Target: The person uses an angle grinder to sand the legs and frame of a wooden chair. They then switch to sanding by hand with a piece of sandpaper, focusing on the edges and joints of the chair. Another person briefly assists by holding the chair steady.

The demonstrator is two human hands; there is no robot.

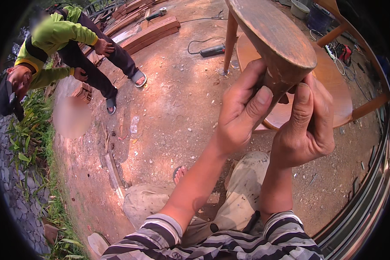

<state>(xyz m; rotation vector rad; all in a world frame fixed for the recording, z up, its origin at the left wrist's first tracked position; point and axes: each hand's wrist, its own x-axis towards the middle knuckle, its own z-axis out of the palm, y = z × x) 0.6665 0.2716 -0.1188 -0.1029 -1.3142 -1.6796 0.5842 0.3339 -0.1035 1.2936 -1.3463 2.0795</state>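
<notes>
A wooden chair stands close in front of me, its round brown seat (333, 93) below a worn, rounded wooden chair part (281, 43) that juts toward me. My left hand (245, 110) is closed on the left side of this part's underside, thumb in front and fingers behind. On the other side my right hand (305, 125) is closed, thumb and curled fingers pressed together against the same underside. Whatever the right fingers may pinch is hidden. A small dark brown bit shows between the two hands.
To the left, a person in a green top (60, 37) bends forward near stacked timber (151, 34). A black power tool (212, 50) with a cord lies on the dirt. Long strips (364, 212) line the right edge. Buckets (320, 18) stand at the back right.
</notes>
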